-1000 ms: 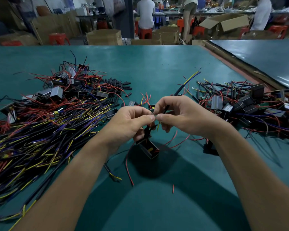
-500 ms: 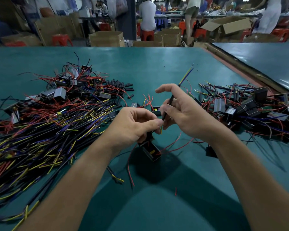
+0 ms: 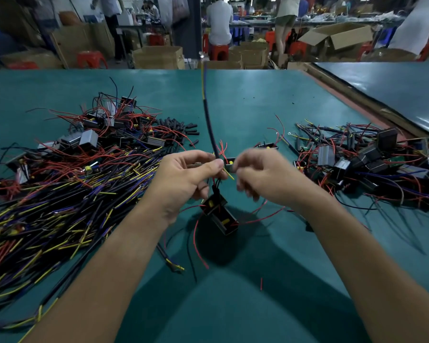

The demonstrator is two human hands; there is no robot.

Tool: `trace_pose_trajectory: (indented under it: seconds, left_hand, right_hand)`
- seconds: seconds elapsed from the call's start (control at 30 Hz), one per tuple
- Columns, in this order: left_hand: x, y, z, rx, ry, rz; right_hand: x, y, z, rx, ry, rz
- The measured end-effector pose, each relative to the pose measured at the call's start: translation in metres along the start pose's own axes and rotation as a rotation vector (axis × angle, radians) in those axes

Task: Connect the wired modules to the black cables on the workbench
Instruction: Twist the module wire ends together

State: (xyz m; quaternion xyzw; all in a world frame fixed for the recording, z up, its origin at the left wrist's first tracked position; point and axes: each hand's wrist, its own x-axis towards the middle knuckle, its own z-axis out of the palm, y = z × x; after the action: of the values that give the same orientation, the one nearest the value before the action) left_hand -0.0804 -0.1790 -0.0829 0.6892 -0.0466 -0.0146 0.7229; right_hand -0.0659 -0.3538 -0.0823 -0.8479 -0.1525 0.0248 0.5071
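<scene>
My left hand (image 3: 186, 180) pinches the lower end of a black cable (image 3: 209, 125) that stands almost upright, its yellow and blue cores at the top. A black wired module (image 3: 221, 214) with yellow parts and red leads hangs just below that hand, touching the green bench. My right hand (image 3: 260, 177) is blurred, just right of the cable, its fingers curled near a thin yellow wire end (image 3: 229, 175); whether it grips that wire is unclear.
A large heap of black cables with yellow and blue ends (image 3: 50, 209) fills the left. Loose modules with red leads (image 3: 102, 134) lie behind it. Another pile of modules and cables (image 3: 372, 159) sits at the right. The bench's far edge (image 3: 159, 69) faces boxes and people.
The black cable has swung from leaning right to nearly upright. My right hand has let go of the cable's shaft and dropped beside the left hand. The module hangs lower.
</scene>
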Motion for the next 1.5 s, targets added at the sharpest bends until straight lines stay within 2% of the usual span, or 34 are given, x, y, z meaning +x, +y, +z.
trace_pose_trajectory:
  seconds: [0.07,0.13,0.33,0.57,0.7,1.07,1.5]
  left_hand:
    - [0.002,-0.001,-0.001,-0.038,0.069,-0.011]
    - [0.003,-0.001,-0.001,-0.056,0.117,-0.007]
    - [0.004,-0.002,-0.002,-0.048,0.164,0.051]
    - [0.006,-0.006,-0.004,0.024,0.26,0.148]
    - [0.009,-0.008,-0.006,0.092,0.304,0.213]
    - [0.003,-0.006,-0.001,0.168,0.263,0.346]
    - [0.002,-0.007,0.002,0.188,0.245,0.395]
  right_hand:
    - [-0.004,0.002,0.005,-0.163,-0.2,-0.018]
    - [-0.005,0.002,0.01,-0.205,-0.237,-0.087]
    - [0.003,0.012,0.022,-0.182,0.002,-0.142]
    - [0.005,0.015,0.027,-0.042,0.003,-0.106]
    - [0.005,0.014,0.028,-0.092,0.064,-0.112]
    - [0.004,0.01,0.03,0.04,0.22,-0.233]
    - [0.004,0.008,0.024,-0.004,0.234,-0.203]
